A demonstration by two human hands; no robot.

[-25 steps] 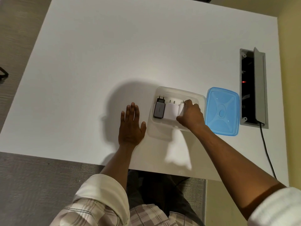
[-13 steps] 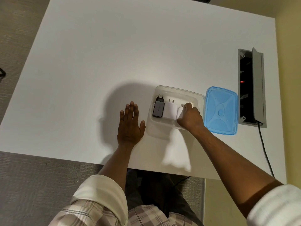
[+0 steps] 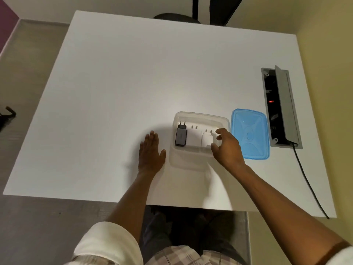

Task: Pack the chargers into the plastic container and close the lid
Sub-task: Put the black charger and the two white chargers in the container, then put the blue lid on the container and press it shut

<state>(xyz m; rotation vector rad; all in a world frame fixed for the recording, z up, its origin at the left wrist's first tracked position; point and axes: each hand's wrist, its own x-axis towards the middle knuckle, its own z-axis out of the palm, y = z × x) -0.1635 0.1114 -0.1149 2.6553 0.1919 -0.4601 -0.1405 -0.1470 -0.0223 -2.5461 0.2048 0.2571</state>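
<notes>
A clear plastic container (image 3: 200, 115) stands on the white table. Inside it lie three chargers side by side, prongs pointing away: a dark grey charger (image 3: 181, 136) at the left, a white charger (image 3: 194, 137) in the middle, a smaller white charger (image 3: 207, 139) at the right. My right hand (image 3: 227, 148) hovers over the container's right end with fingers apart, just off the smaller white charger, holding nothing. My left hand (image 3: 150, 153) lies flat on the table left of the container, fingers spread. The blue lid (image 3: 250, 133) lies flat to the container's right.
An open grey socket box (image 3: 280, 108) is set into the table at the right, with a red light inside and a black cable (image 3: 307, 180) running to the near edge. A black chair (image 3: 194, 14) stands behind the table's far edge.
My right hand has let go of the smaller white charger, opened and lifted back slightly. The charger now lies in the container. The camera view has shifted; my left hand stays flat.
</notes>
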